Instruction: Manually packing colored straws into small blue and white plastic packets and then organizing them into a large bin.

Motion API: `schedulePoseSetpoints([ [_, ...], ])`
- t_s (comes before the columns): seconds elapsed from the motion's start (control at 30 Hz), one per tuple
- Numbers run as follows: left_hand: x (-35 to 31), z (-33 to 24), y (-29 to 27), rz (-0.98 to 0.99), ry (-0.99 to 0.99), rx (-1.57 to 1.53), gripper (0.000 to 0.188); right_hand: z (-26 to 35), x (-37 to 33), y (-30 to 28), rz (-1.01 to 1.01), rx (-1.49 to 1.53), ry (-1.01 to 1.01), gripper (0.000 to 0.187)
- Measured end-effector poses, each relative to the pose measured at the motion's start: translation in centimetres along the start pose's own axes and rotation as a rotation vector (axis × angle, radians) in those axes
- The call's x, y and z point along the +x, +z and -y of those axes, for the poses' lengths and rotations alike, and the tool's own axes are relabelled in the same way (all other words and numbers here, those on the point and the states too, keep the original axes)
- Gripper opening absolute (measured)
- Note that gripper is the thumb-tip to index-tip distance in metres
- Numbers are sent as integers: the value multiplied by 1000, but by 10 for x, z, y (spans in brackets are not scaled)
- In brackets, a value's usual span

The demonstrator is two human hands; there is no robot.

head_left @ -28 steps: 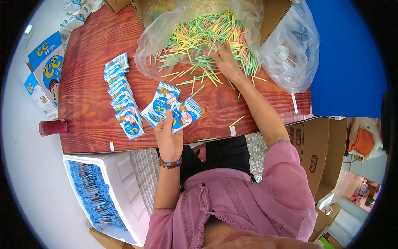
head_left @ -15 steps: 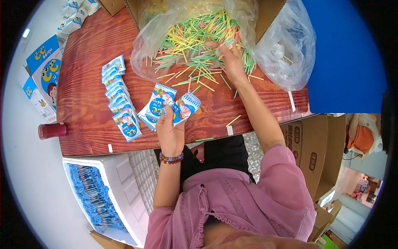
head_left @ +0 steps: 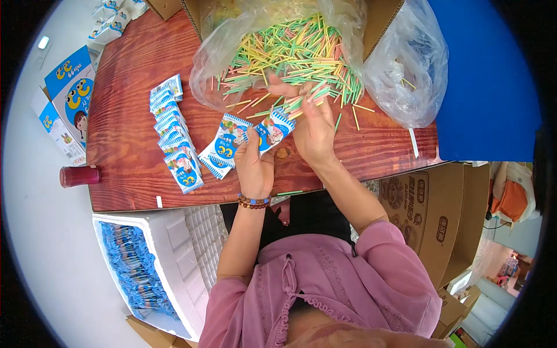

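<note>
My left hand (head_left: 255,168) is closed on a small blue-and-white packet (head_left: 272,133), held tilted above the table. Partly behind that hand, more of the same packets (head_left: 225,142) lie on the wood. My right hand (head_left: 316,136) pinches several thin pastel sticks (head_left: 311,100), green, pink and yellow. Their lower ends are close to the packet's upper edge; whether any are inside I cannot tell. Just beyond, a big heap of such sticks (head_left: 290,52) spills from a clear plastic bag (head_left: 206,72).
An overlapping row of packets (head_left: 174,130) lies on the red wooden table (head_left: 127,75). A red-lidded jar (head_left: 80,176) stands at its left edge. A foam box (head_left: 174,249) below holds many blue packets. Another clear bag (head_left: 403,81) and cartons (head_left: 423,214) are at the right.
My right hand has come back from the heap toward the packet, carrying sticks. My left hand has shifted a little to the right with the packet. The whole view has shifted slightly.
</note>
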State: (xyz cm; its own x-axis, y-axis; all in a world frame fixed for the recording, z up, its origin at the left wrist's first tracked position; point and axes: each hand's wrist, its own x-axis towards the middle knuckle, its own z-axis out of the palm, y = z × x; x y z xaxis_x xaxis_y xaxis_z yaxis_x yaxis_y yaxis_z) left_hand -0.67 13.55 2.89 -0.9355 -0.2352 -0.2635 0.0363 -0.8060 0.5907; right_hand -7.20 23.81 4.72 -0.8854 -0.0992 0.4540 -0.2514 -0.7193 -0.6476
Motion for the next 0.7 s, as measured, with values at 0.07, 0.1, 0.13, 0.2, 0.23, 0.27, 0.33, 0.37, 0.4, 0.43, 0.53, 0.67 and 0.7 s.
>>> schedulePoseSetpoints([
  [0.07, 0, -1, 0, 8, -8, 21, 21, -2, -2, 1, 2, 2, 17, 17],
  [0.1, 1, -1, -1, 6, -7, 19, 21, -3, -3, 2, 2, 1, 32, 17],
  [0.13, 2, 0, -3, 7, -12, 6, 23, -2, -3, 3, 4, 2, 33, 17],
  [0.2, 3, 0, -4, 7, -17, -7, 24, -1, -5, 4, 18, 40, 31, 17],
  [0.23, 3, -1, -5, 27, -25, -7, 25, -1, -5, 4, 18, 40, 32, 17],
  [0.27, 3, -1, -5, 46, -32, -7, 26, -1, -6, 5, -1, 41, 59, 17],
  [0.33, 4, -1, -5, 42, -32, -14, 27, -3, -7, 5, -18, 43, 84, 17],
  [0.37, 5, -1, -6, 39, -32, -21, 27, -4, -9, 4, -29, -7, 98, 18],
  [0.4, 6, 1, -8, 39, -33, -21, 27, -6, -11, 3, -40, -59, 111, 18],
  [0.43, 9, 4, -13, 78, -13, 3, 29, -8, -13, 2, -40, -60, 111, 18],
  [0.53, 14, 9, -21, 94, 5, 16, 32, -10, -16, 7, 9, -133, 37, 20],
  [0.67, 21, 12, -19, 77, 4, -69, 20, -4, -12, 10, -26, -61, 151, 33],
  [0.7, 23, 14, -18, 79, 4, -70, 20, -4, -10, 8, -17, -8, 156, 38],
])
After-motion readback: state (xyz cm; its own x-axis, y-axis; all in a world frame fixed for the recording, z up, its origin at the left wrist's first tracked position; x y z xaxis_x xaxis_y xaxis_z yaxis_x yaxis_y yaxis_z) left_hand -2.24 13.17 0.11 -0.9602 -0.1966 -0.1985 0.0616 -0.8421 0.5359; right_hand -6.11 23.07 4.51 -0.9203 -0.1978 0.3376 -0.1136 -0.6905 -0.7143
